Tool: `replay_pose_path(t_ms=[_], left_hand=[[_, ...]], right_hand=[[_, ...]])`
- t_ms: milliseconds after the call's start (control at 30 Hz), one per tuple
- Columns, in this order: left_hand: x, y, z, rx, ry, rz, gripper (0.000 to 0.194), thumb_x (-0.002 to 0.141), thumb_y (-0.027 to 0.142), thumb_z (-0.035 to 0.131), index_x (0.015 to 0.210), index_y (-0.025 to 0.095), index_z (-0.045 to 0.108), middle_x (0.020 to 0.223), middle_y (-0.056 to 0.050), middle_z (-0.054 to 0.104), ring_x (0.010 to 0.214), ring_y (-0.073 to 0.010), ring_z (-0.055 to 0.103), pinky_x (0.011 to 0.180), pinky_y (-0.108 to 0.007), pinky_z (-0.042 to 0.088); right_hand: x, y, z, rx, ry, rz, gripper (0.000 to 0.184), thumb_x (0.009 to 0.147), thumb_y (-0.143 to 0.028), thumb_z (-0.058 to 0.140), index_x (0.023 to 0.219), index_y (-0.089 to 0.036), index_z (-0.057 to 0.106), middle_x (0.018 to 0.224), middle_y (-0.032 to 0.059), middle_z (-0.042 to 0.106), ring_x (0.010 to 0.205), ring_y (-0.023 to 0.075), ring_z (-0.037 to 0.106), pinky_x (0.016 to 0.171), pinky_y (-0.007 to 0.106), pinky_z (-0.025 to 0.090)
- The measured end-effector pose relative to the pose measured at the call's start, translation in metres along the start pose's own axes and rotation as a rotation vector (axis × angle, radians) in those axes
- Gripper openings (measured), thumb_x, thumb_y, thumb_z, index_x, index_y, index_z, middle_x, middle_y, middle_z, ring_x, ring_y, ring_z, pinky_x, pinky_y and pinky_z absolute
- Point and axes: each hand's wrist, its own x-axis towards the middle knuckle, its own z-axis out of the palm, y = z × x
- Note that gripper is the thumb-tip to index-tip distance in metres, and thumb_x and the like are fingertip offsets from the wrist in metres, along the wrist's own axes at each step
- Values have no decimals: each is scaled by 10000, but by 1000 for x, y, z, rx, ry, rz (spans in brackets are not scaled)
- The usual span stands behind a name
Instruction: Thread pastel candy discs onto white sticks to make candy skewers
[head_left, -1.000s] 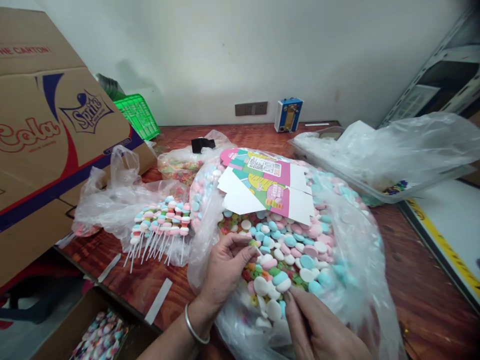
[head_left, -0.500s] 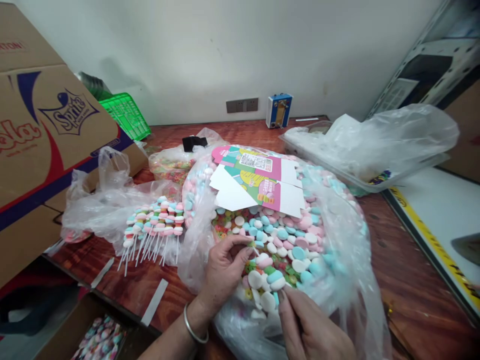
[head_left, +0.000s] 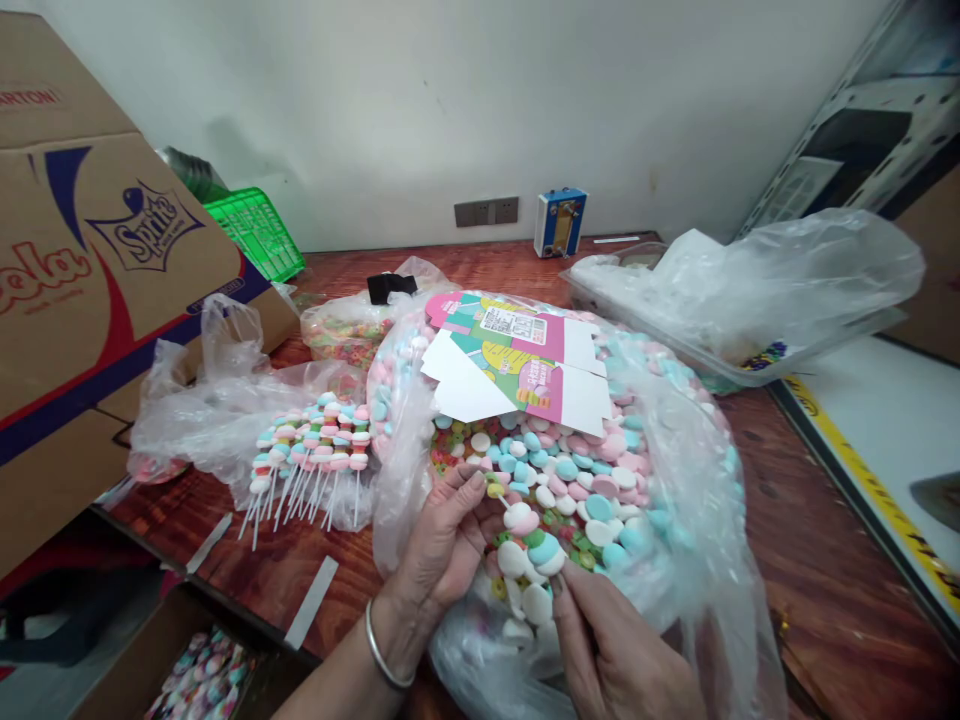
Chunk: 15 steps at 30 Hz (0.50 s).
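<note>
My right hand (head_left: 619, 640) pinches the lower end of a candy skewer, whose stick is mostly hidden. On it sit a blue-and-white candy (head_left: 546, 553), a green gummy (head_left: 535, 539) and a pink-and-white candy (head_left: 520, 518). Near the skewer's upper tip is a yellow-green gummy ring (head_left: 495, 489), with the thumb and fingers of my left hand (head_left: 448, 530) closed around it. Both hands are over a large clear plastic bag (head_left: 675, 470) of pink, blue and white candies (head_left: 577, 470) and gummy rings (head_left: 450, 445).
Finished-looking candy skewers (head_left: 319, 440) lie on plastic at left. Printed cards (head_left: 517, 360) rest on the candies. A carton (head_left: 112, 260) and green basket (head_left: 259, 235) stand at left, a plastic tub (head_left: 750, 330) at right. An open box (head_left: 135, 660) of wrapped candies is below the table edge.
My left hand has turned and its fingers have spread around the tip, where the yellow-green gummy ring shows more plainly. The pink-and-white candy is clearer on the stick; my right hand has barely moved.
</note>
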Motion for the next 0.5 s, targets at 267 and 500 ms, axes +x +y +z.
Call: replay_pose_path(t_ms=[267, 500], left_hand=[[-1, -2, 1, 113, -27, 80, 248, 669, 262, 826, 808, 152, 652, 807, -11, 703, 730, -122, 679, 691, -233, 548], [2, -5, -5, 336, -37, 244, 177, 721, 254, 787, 819, 154, 678, 813, -23, 723, 734, -118, 677, 705, -230, 547]], right_hand=[[-1, -1, -8, -92, -46, -17, 293, 973, -251, 395, 1093, -170, 649, 807, 19, 715, 663, 110, 688, 541, 161, 463], [-3, -6, -8, -166, -19, -24, 269, 966, -233, 397, 1066, -176, 640, 748, -11, 698, 593, 121, 681, 457, 205, 416]])
